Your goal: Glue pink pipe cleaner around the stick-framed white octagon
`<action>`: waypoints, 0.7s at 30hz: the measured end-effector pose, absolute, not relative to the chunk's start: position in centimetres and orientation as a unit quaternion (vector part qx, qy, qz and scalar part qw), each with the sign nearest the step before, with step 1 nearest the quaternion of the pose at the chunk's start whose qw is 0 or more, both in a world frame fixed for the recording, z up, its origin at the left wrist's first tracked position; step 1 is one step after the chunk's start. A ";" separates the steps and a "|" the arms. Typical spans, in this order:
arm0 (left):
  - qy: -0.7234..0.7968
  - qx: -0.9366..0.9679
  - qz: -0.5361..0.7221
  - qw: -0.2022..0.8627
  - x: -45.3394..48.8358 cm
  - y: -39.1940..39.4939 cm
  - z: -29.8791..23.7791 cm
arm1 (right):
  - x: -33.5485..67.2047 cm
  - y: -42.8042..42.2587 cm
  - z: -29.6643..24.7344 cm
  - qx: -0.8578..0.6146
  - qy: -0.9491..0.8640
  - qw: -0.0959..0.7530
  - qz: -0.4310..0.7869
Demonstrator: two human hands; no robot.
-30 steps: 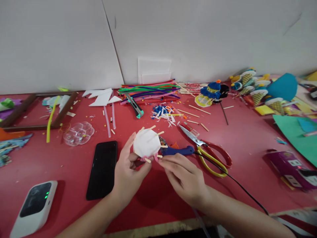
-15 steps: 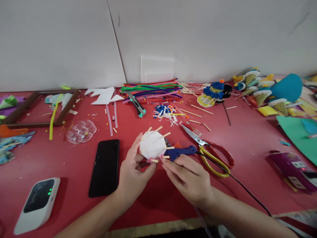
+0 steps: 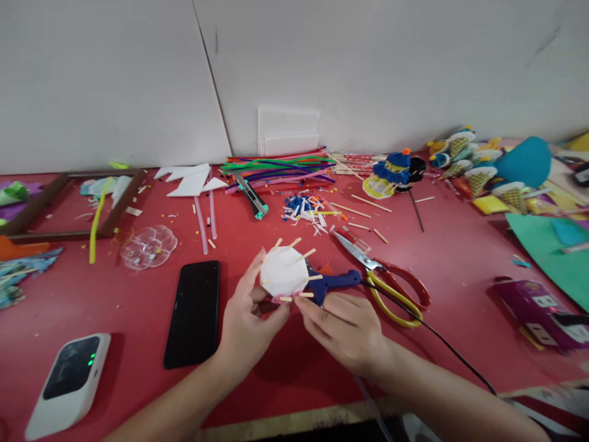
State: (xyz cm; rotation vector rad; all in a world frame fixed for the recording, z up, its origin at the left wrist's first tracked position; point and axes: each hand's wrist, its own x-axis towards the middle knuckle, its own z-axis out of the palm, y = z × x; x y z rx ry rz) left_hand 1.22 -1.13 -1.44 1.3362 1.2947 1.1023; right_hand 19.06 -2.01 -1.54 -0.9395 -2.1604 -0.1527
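Observation:
A white many-sided disc (image 3: 281,273) with several short wooden sticks poking out around its rim is held up above the table. My left hand (image 3: 255,310) grips the disc by its left and lower edge, thumb in front. The fingers of my right hand (image 3: 347,328) are pinched at the disc's lower right, on a short wooden stick (image 3: 306,295). Something pink shows along the lower rim between the hands. Just behind my right hand lies a blue glue gun (image 3: 338,280) with a black cord, partly covered by the disc and fingers.
Scissors (image 3: 391,285) with red and yellow handles lie at right. A black phone (image 3: 193,313) and a white device (image 3: 69,385) are at left. Behind are a box cutter (image 3: 252,195), pipe cleaners (image 3: 280,164) and paper scraps (image 3: 306,210). A purple object (image 3: 536,310) sits far right.
The right fingers have shifted slightly left along the disc's lower edge, and the stick there now sits closer to it. The left hand keeps its hold. The whole view has shifted a little.

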 end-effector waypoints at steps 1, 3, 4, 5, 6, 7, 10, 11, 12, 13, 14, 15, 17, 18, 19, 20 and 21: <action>0.529 0.539 0.451 0.476 1.2 -1.1 -1.5 | 19.1 -2.0 -1.6 -0.367 -0.847 0.380 -0.060; 0.530 0.526 0.453 0.487 1.3 -1.1 -1.6 | 19.0 -1.9 -1.7 -0.366 -0.848 0.378 -0.058; 0.531 0.521 0.454 0.490 1.3 -1.1 -1.6 | 19.0 -1.9 -1.7 -0.364 -0.850 0.377 -0.058; 0.532 0.518 0.456 0.491 1.3 -1.0 -1.6 | 19.0 -1.9 -1.8 -0.362 -0.852 0.374 -0.058; 0.532 0.517 0.456 0.491 1.2 -1.0 -1.6 | 19.0 -1.9 -1.9 -0.362 -0.853 0.371 -0.058; 0.532 0.517 0.456 0.492 1.2 -0.9 -1.5 | 19.0 -1.9 -2.0 -0.362 -0.853 0.372 -0.058; 0.529 0.513 0.447 0.507 1.2 -0.7 -1.2 | 19.1 -1.8 -2.3 -0.361 -0.849 0.383 -0.050; 0.530 0.509 0.442 0.514 1.2 -0.6 -1.0 | 19.1 -1.7 -2.3 -0.359 -0.847 0.389 -0.046; 0.533 0.504 0.439 0.519 1.2 -0.5 -0.9 | 19.2 -1.7 -2.3 -0.358 -0.845 0.394 -0.041; 0.537 0.499 0.438 0.520 1.2 -0.5 -0.8 | 19.2 -1.6 -2.3 -0.359 -0.844 0.398 -0.034; 0.542 0.497 0.439 0.516 1.2 -0.5 -0.7 | 19.1 -1.6 -2.2 -0.362 -0.841 0.402 -0.024; 0.547 0.500 0.442 0.506 1.2 -0.5 -0.7 | 19.1 -1.5 -2.1 -0.369 -0.835 0.409 -0.011; 0.550 0.513 0.459 0.473 1.3 -0.6 -0.8 | 18.9 -1.5 -1.9 -0.390 -0.816 0.427 0.018; 0.548 0.523 0.472 0.452 1.3 -0.7 -0.9 | 18.8 -1.4 -1.8 -0.400 -0.804 0.438 0.036; 0.545 0.534 0.485 0.427 1.4 -0.8 -1.1 | 18.7 -1.4 -1.8 -0.409 -0.792 0.450 0.056; 0.542 0.547 0.499 0.398 1.4 -0.8 -1.2 | 18.7 -1.4 -1.7 -0.416 -0.781 0.459 0.077; 0.539 0.561 0.510 0.366 1.4 -0.9 -1.3 | 18.6 -1.4 -1.7 -0.421 -0.772 0.466 0.099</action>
